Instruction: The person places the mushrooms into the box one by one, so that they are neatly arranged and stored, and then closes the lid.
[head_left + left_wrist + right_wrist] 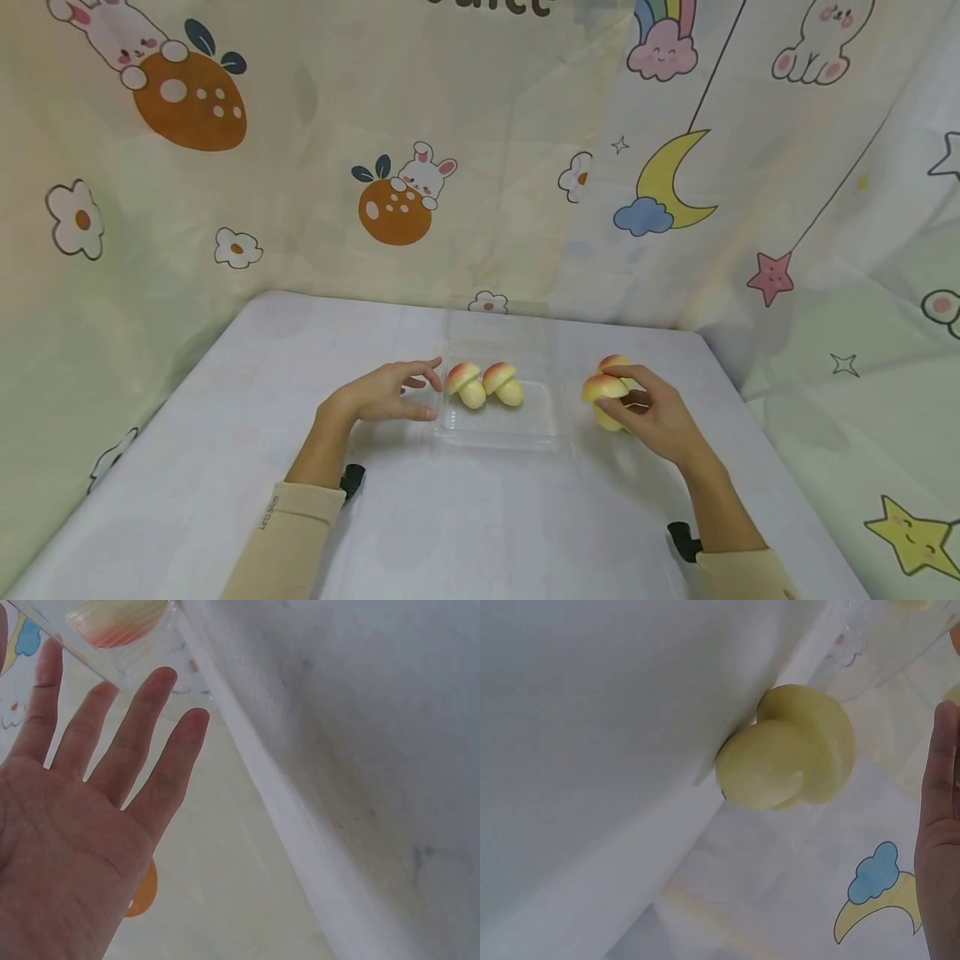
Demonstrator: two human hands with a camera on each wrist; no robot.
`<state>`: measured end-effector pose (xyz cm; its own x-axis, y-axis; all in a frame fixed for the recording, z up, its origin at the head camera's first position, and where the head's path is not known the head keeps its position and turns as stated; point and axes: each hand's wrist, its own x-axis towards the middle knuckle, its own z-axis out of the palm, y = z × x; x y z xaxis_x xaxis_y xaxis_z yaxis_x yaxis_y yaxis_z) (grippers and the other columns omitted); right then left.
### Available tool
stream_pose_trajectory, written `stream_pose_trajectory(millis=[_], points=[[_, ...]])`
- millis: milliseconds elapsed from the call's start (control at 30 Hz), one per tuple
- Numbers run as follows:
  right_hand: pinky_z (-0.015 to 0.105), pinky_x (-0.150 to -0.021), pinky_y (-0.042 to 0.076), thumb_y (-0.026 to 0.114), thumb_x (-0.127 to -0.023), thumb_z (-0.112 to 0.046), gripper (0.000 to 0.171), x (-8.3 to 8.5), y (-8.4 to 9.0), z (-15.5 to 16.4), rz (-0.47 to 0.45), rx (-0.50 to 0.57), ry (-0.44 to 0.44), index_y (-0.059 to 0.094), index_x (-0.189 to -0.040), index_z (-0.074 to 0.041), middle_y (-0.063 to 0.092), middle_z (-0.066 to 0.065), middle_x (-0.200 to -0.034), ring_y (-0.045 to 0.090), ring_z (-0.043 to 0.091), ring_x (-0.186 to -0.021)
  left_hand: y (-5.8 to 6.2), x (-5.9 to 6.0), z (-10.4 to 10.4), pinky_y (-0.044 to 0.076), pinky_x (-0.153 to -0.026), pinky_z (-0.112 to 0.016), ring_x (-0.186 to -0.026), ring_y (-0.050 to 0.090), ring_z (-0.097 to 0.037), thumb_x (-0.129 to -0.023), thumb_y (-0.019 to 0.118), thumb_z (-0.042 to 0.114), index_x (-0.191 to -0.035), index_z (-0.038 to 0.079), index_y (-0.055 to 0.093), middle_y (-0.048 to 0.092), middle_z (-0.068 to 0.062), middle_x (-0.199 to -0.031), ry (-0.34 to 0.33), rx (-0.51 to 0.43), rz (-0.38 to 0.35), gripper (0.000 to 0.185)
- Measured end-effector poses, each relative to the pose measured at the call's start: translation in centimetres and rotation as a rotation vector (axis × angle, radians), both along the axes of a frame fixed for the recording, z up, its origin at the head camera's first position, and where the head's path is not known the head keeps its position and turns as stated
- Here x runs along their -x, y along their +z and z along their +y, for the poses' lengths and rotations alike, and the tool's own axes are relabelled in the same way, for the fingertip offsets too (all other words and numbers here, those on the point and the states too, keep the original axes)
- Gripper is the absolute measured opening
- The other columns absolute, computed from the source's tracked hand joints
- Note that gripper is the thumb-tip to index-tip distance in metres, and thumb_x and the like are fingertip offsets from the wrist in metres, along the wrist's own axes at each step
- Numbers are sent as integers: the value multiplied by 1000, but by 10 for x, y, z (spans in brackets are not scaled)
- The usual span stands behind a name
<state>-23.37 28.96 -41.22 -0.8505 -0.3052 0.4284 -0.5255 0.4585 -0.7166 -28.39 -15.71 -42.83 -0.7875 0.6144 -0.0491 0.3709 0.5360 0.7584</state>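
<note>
A clear plastic box point(540, 417) lies on the table, its flap spread toward the back. Two yellow toy mushrooms with reddish caps stand side by side in it, a left one point(471, 392) and a right one point(508, 392). My left hand point(386, 393) is by the box's left side, fingers spread and nothing in its grasp; whether the fingertips touch the box, I cannot tell. Between thumb and fingers, my right hand point(648, 412) pinches a similar toy mushroom point(602, 388). Another toy mushroom point(780, 750) rests on the table just behind it, partly hidden in the head view.
The white-covered table point(450, 525) ends at a printed cloth backdrop point(480, 233), which also hangs along both sides. A black wrist strap part point(352, 481) sits on the left forearm, and another point(684, 540) on the right.
</note>
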Motion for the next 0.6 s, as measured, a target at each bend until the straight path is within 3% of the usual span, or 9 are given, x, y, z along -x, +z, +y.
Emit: stream_pose_trajectory(millis=[167, 367, 600], points=[[27, -67, 62, 80, -87, 1, 47, 6, 2, -9, 14, 23, 11, 65, -130, -9, 64, 11, -126, 72, 17, -86, 1, -1, -1, 37, -118, -59, -140, 50, -38, -89, 81, 39, -122, 17, 64, 29, -4, -169, 4, 5, -8, 44], [33, -65, 63, 78, -92, -10, 46, 14, 5, -18, -84, 16, -2, 62, -136, -14, 62, 9, -126, 74, 20, -89, 2, -1, -1, 36, -118, -59, -140, 50, -39, -89, 81, 39, -123, 16, 64, 28, -6, -169, 1, 2, -6, 44], [27, -73, 61, 78, -93, -17, 46, 26, 7, -31, -151, 19, 7, 62, -136, -13, 65, 12, -123, 73, 26, -93, 0, 0, 0, 37, -117, -61, -139, 51, -40, -90, 81, 38, -122, 16, 63, 28, -8, -169, -6, -4, 2, 43]])
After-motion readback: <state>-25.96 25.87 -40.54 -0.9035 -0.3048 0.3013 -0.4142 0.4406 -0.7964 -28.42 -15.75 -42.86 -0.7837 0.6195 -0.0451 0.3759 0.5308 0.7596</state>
